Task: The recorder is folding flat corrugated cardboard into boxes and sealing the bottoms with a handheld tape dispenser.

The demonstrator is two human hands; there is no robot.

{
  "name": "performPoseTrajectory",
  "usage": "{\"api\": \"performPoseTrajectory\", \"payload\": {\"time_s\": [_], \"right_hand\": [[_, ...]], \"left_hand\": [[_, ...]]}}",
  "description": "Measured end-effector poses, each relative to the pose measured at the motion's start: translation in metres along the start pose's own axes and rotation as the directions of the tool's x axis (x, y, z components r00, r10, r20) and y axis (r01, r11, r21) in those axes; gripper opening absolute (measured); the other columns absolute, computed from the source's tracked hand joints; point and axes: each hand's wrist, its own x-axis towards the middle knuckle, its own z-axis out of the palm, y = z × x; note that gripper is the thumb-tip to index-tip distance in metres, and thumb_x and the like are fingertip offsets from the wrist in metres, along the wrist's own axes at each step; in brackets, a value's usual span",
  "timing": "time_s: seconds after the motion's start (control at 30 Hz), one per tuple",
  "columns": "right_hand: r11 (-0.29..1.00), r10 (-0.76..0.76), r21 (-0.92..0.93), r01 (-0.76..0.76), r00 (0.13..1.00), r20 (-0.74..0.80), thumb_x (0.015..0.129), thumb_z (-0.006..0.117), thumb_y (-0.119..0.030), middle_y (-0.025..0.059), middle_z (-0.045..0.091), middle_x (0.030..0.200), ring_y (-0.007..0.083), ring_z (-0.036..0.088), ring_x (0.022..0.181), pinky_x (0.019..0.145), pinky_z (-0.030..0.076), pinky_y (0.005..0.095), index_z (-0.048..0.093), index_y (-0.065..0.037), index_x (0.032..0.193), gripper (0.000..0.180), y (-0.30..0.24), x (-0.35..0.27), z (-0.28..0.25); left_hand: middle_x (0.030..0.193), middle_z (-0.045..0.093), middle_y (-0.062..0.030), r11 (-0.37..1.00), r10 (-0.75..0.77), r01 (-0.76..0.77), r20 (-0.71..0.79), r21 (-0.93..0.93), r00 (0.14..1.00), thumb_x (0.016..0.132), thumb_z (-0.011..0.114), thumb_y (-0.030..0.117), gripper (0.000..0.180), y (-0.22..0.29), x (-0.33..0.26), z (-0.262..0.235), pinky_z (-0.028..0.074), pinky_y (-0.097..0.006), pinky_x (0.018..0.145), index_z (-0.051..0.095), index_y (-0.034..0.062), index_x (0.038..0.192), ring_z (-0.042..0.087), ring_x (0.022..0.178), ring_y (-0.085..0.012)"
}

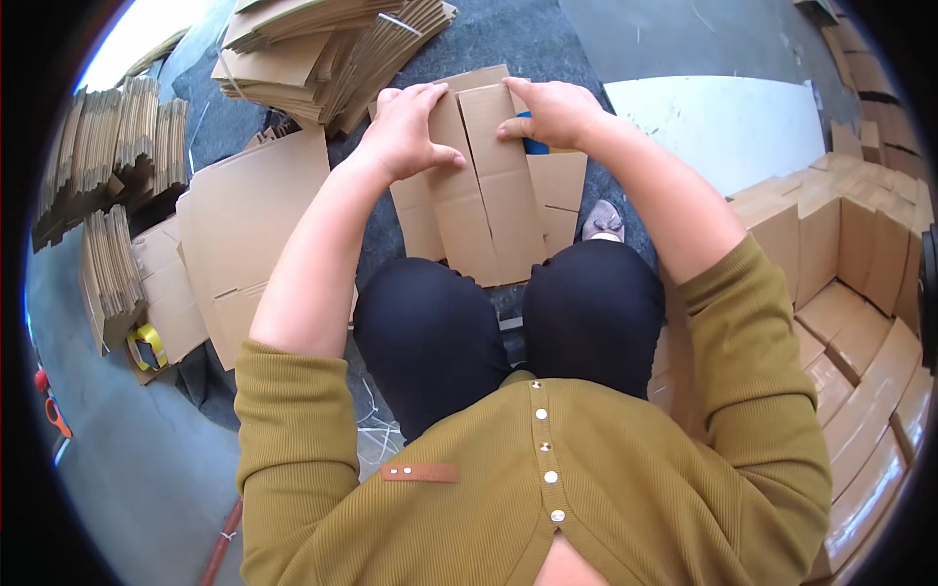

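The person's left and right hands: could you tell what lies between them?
In the head view, two long brown cardboard flaps lie between the left hand and the right hand, with a thin dark gap separating them.

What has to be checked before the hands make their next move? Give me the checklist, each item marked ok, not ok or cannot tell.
1. Left hand on the left flap: ok, thumb and fingers spread at its far part.
2. Right hand on the right flap: ok, fingertips at its far part.
3. Flaps meeting without a gap: not ok, a dark slit shows between them.
4. Inside of the cardboard box as it should be: cannot tell, the flaps cover it.
5. Yellow tape roll within the hands: not ok, it lies off to the left, near the flat cardboard.
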Motion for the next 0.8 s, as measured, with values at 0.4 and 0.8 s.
{"api": "performPoseTrajectory", "payload": {"time_s": [0.4,0.8], "right_hand": [[0.998,-0.007,0.064,0.004,0.999,0.053,0.083,0.068,-0.059,0.0212,0.065,0.123,0.0402,0.063,0.111,0.093,0.050,0.0467,0.041,-0.013,0.147,0.083,0.011,0.005,0.005],[0.999,-0.034,0.016,0.033,0.998,0.050,0.083,0.069,-0.058,0.0189,0.064,0.126,0.0388,0.064,0.108,0.090,0.051,0.0451,0.046,-0.007,0.142,0.082,0.007,0.008,0.004]], "left_hand": [[0.143,0.048,-0.0166,0.914,-0.113,0.071,-0.081,-0.399,0.990,0.079,0.081,0.034,0.076,0.003,-0.003,0.029,0.035,-0.042,0.115,0.047,0.0071,0.141,0.040,0.137,-0.0332],[0.149,0.040,-0.0202,0.951,-0.099,0.029,-0.215,-0.308,0.972,0.087,0.074,0.032,0.074,0.007,-0.001,0.058,0.026,-0.048,0.120,0.040,0.0026,0.145,0.021,0.145,-0.0439]]}}
